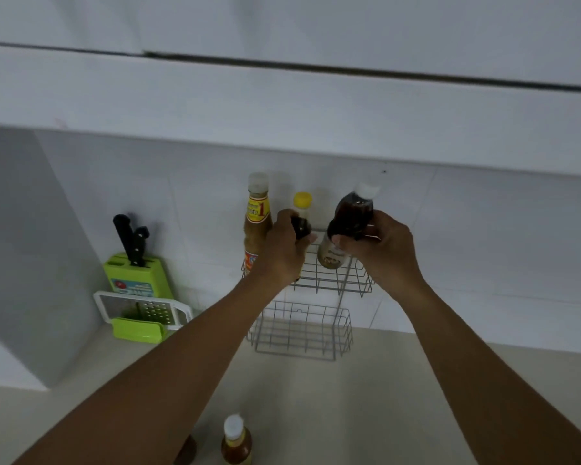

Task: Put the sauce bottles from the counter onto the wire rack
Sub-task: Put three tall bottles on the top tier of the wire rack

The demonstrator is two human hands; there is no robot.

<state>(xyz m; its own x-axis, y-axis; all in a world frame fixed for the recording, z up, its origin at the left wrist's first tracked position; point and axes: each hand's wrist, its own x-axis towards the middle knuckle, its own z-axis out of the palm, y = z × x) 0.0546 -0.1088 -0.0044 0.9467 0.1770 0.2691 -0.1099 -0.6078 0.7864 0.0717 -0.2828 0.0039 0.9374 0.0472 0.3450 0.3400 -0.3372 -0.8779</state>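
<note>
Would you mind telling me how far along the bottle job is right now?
Done: a tall tan sauce bottle stands at the left of the wire rack, on its upper shelf. In hand: the left hand grips a yellow-capped bottle and the right hand tilts a dark bottle over that shelf. Left: an amber bottle waits on the counter; the lower basket is empty.

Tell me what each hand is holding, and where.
Left hand grips the yellow-capped bottle at its dark body; right hand holds the white-capped bottle around its middle.
</note>
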